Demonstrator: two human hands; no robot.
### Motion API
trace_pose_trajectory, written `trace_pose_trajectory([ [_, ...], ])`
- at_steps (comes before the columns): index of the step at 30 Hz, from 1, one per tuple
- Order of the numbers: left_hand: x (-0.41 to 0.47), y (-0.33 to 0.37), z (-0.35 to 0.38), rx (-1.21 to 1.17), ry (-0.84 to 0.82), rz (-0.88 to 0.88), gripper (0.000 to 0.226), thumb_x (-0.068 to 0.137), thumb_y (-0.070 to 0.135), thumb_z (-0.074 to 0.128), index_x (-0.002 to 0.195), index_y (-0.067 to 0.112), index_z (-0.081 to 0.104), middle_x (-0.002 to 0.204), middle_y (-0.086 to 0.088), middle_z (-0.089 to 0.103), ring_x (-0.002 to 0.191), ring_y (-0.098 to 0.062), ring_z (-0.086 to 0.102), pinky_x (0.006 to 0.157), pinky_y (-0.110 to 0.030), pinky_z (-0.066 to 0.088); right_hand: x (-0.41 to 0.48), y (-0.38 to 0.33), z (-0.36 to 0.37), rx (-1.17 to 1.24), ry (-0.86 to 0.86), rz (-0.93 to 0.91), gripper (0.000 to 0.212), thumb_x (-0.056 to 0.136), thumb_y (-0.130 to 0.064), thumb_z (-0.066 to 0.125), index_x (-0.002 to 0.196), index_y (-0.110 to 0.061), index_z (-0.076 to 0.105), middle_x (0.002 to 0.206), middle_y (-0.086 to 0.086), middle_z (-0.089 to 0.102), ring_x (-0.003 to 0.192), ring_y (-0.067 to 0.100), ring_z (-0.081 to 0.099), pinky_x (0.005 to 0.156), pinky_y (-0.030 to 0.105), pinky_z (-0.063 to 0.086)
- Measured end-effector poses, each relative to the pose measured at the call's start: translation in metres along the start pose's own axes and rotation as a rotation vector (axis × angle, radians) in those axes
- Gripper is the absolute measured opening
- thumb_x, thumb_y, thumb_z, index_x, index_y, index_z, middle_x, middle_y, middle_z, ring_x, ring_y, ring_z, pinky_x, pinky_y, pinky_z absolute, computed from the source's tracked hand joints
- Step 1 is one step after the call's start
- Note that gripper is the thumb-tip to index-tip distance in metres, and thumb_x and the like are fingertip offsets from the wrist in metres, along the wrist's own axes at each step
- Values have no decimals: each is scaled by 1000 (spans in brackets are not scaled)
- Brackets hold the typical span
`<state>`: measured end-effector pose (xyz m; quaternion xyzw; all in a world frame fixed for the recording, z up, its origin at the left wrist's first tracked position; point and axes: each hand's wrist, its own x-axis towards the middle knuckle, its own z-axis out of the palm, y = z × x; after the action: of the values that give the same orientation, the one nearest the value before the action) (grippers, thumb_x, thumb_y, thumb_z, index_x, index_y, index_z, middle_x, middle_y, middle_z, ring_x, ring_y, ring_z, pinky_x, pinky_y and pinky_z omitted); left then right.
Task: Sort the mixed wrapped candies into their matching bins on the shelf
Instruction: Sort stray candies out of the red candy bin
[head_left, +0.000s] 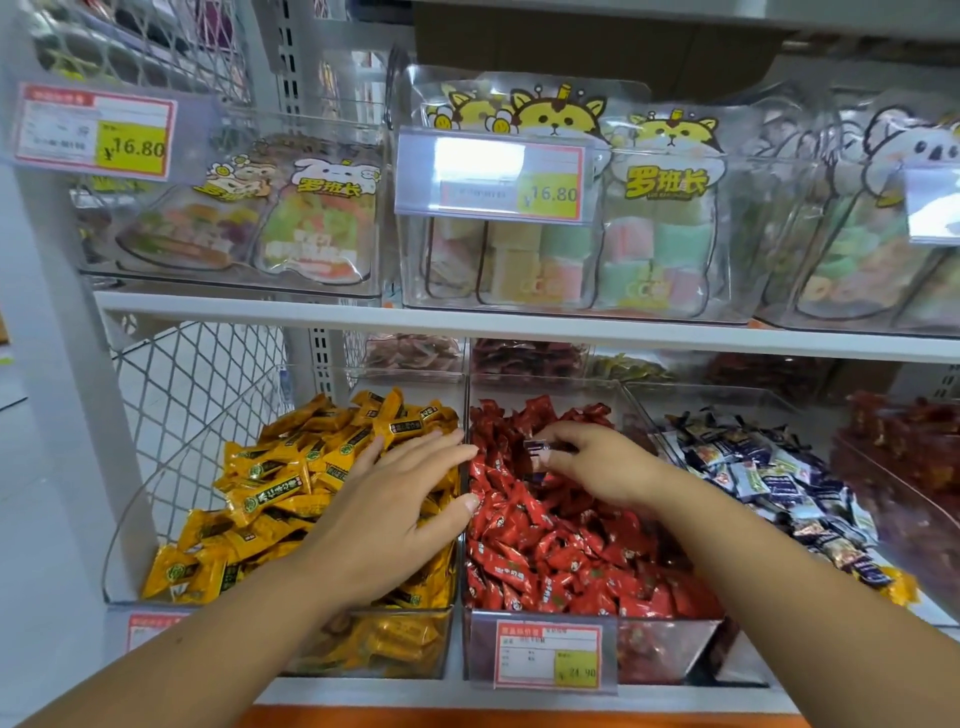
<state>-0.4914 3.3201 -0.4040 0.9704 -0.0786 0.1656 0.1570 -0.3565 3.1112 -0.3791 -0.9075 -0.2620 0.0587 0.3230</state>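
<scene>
my right hand (597, 462) pinches a dark candy (537, 448) over the red bin (665, 649); the blue bin (748, 402) sits just right of it.

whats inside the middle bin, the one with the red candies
The middle bin is heaped with red wrapped candies. The right hand above them pinches one dark blue wrapped candy. What lies beneath the hand and deeper in the heap is covered.

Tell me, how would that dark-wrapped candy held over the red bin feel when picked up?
Probably light: the right hand pinches the dark-wrapped candy with fingertips alone. Its wrapper shines, so it may be slippery. It looks flattish, so rolling seems unlikely.
</scene>
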Motion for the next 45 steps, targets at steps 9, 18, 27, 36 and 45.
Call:
trace_pose_trajectory([
  [9,1,2,2,-13,26,2,68,84,75,8,144,49,28,151,33,16,141,13,5,119,-33,-10,-29,5,-24,53,28,-14,14,96,-24,57,103,-32,66,106,-10,69,104,10,62,98,33,45],
  [18,3,7,4,15,26,4,79,81,79,-1,149,47,20,152,32,6,141,13,-1,119,-37,-12,-43,20,-87,-192,404,54,29,99,-13,48,126,-18,58,94,3,68,64,16,57,55,22,47],
  [27,5,2,7,-11,37,16,74,83,78,2,147,48,23,151,34,8,141,15,-1,120,-39,-10,-47,-12,-71,-368,204,147,32,98,-19,50,127,-21,61,126,4,63,114,22,59,91,24,43],
  [36,6,-1,4,17,16,33,72,84,76,5,147,48,24,154,31,11,143,10,0,120,-42,-11,24,20,36,-180,109,560,61,99,-38,40,149,-11,18,147,22,34,133,38,36,110,39,33],
  [45,7,-4,7,-9,30,31,75,81,80,2,146,49,25,154,30,13,143,11,1,119,-38,-12,6,8,26,71,41,375,52,90,-20,66,137,-13,45,120,12,61,105,25,61,87,28,47],
])
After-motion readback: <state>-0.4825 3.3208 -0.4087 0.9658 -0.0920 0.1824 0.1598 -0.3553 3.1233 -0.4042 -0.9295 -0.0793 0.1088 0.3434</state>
